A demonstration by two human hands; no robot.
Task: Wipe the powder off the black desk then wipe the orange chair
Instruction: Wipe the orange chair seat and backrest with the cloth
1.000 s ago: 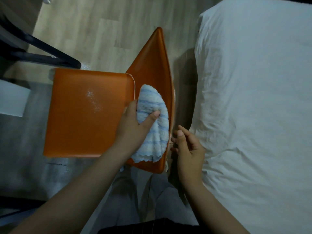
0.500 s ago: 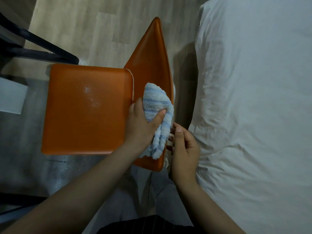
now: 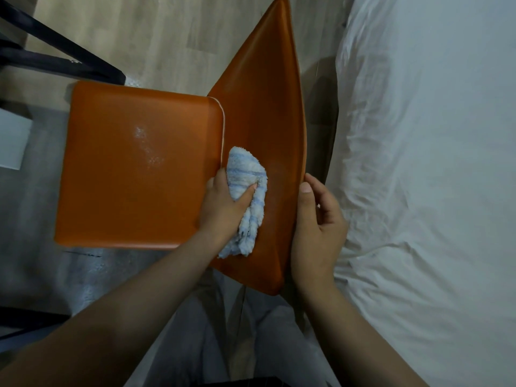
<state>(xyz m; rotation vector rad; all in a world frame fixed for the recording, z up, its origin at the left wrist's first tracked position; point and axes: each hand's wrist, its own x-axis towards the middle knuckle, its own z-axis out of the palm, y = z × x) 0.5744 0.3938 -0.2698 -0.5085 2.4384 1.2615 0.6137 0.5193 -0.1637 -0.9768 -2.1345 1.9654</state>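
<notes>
The orange chair (image 3: pixel 134 177), one only, fills the head view's centre, with one powder patch (image 3: pixel 145 146) on its seat at 10 o'clock from the single blue-striped cloth (image 3: pixel 245 185), which the left hand (image 3: pixel 223 208) grips bunched against the backrest (image 3: pixel 265 107), whose 3 o'clock rim the right hand (image 3: pixel 318 224) clasps.

Cloth (image 3: pixel 247 191) pressed to an orange chair (image 3: pixel 134 191) beside a bed (image 3: pixel 432 163).
The left hand (image 3: pixel 223 208) grips the bunched blue-and-white cloth against the backrest (image 3: pixel 265 107), just beside the seat's rear edge. The right hand (image 3: pixel 318 227) holds the backrest's outer edge, thumb on the rim. White powder (image 3: pixel 145 146) streaks the seat. Black legs (image 3: pixel 55 57) stand on the wood floor (image 3: pixel 153 37) at upper left.
</notes>
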